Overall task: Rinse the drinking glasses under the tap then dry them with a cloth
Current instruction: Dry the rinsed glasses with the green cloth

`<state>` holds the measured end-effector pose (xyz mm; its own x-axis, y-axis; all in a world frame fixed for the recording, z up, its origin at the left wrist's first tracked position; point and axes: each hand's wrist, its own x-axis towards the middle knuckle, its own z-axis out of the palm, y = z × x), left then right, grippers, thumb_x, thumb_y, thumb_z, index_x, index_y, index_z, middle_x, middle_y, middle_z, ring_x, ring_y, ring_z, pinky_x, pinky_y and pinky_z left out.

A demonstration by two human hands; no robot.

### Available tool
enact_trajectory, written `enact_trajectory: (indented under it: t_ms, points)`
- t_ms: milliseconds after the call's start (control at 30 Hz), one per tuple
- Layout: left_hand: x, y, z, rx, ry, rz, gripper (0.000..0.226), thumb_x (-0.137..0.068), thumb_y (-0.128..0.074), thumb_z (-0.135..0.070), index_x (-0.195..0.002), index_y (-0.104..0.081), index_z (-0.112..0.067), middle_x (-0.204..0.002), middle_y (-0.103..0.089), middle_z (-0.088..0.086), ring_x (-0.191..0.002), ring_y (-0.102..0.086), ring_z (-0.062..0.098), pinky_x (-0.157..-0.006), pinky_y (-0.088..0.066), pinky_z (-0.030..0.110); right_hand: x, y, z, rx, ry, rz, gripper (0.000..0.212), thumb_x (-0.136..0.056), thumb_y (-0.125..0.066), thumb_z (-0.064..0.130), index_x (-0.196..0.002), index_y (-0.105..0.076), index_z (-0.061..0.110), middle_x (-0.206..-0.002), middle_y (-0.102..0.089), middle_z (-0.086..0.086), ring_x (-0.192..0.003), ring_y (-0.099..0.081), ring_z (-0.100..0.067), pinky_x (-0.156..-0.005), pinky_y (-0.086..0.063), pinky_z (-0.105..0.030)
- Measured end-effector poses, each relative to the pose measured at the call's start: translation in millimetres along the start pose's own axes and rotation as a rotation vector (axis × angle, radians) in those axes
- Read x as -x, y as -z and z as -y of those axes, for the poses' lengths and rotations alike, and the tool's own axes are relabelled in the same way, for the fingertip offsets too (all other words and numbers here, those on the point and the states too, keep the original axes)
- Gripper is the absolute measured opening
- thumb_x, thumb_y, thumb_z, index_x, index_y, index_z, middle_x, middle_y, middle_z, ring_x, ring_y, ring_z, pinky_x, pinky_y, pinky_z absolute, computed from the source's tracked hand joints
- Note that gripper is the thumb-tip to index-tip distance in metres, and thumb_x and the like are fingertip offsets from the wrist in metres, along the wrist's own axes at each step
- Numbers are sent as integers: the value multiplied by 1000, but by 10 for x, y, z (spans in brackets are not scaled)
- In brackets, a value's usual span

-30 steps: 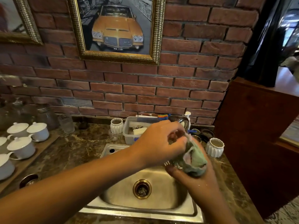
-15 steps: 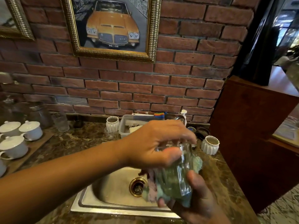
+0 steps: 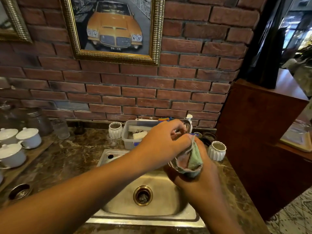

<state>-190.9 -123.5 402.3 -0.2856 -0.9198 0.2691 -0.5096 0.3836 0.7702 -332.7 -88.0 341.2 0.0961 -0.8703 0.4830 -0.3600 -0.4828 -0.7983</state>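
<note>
My left hand (image 3: 162, 142) grips the top of a clear drinking glass (image 3: 173, 164), which is mostly hidden between my hands over the steel sink (image 3: 152, 215). My right hand (image 3: 202, 176) cups the glass from below through a green and pink cloth (image 3: 192, 159) wrapped around it. The tap (image 3: 187, 126) shows partly behind my left fingers. Another clear glass (image 3: 60, 128) stands on the counter at the back left.
A plastic tub (image 3: 130, 139) with brushes sits behind the sink, flanked by two white ribbed cups (image 3: 115, 130) (image 3: 217, 150). White lidded cups (image 3: 29, 137) stand on a wooden board at left. A brown wooden cabinet (image 3: 261, 141) rises at the right. Brick wall lies behind.
The glass and cloth moved back away from the camera and lower between my hands. My left hand turned at the rim while the cloth shifted around the glass.
</note>
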Motion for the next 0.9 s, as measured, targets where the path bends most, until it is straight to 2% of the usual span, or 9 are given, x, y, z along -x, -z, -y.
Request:
enact_trajectory:
  t_ms: [133, 233, 300, 400, 467, 567, 667, 767, 900]
  points:
    - [64, 9, -12, -22, -88, -38, 46, -72, -45, -57, -99, -68, -29, -101, -64, -3, -96, -59, 10, -85, -52, 38, -50, 107, 37, -238, -124, 182, 62, -57, -87, 38, -112, -60, 48, -108, -73, 13, -99, -71, -4, -76, -58, -18]
    - [130, 97, -48, 2, -241, 25, 48, -74, -46, -49, -104, -71, -21, -98, -63, 1, -95, -57, 14, -83, -48, 36, -84, 233, 36, -536, -292, 368, 47, -55, -86, 24, -97, -72, 37, -99, -78, -2, -91, -75, -18, -73, -61, -30]
    - [149, 157, -71, 21, -323, 88, 50, -76, -46, -45, -108, -71, -16, -101, -63, 3, -96, -58, 17, -82, -48, 34, -67, 274, 10, -803, -364, 484, 55, -62, -88, 16, -113, -69, 23, -107, -75, -15, -97, -74, -33, -76, -61, -41]
    - [139, 212, -96, 42, -402, 149, 50, -78, -46, -41, -110, -70, -12, -104, -64, 3, -98, -59, 19, -85, -49, 36, 27, 189, -49, -1224, -508, 633, 83, -70, -89, 18, -137, -44, 0, -117, -69, -27, -105, -69, -42, -81, -60, -47]
    - [130, 220, -102, 72, -437, 175, 48, -80, -47, -39, -111, -70, -10, -105, -64, 3, -99, -61, 22, -86, -50, 43, 67, 65, -54, -1430, -468, 737, 68, -89, -73, 21, -141, -39, -7, -128, -61, -29, -116, -63, -41, -93, -56, -48]
    - [112, 262, -34, 82, -428, 206, 48, -83, -46, -41, -115, -69, -14, -111, -65, 0, -105, -62, 24, -90, -51, 48, 57, 44, -13, -1315, -465, 665, 56, -97, -62, 19, -145, -41, 0, -136, -56, -27, -124, -58, -39, -99, -53, -46]
    - [129, 252, 116, 127, -359, 134, 49, -84, -48, -47, -123, -65, -23, -119, -65, -5, -115, -61, 20, -96, -51, 43, 70, 10, -64, -1223, -523, 564, 78, -80, -83, 23, -144, -42, 7, -132, -60, -30, -116, -62, -47, -86, -59, -48]
    - [221, 103, 243, 241, -221, -110, 63, -76, -61, -67, -131, -56, -36, -123, -60, -11, -118, -58, 10, -95, -51, 31, 23, 0, -70, -994, -445, 296, 66, -61, -95, 31, -120, -67, 24, -124, -69, -21, -111, -67, -44, -82, -60, -45]
    - [339, -148, 243, 453, 67, -456, 77, -62, -70, -81, -119, -52, -32, -108, -59, 6, -89, -59, -1, -79, -53, 16, -34, -29, -39, -626, -368, -22, 81, -43, -96, 50, -117, -69, 30, -114, -76, -3, -108, -72, -23, -98, -55, -49]
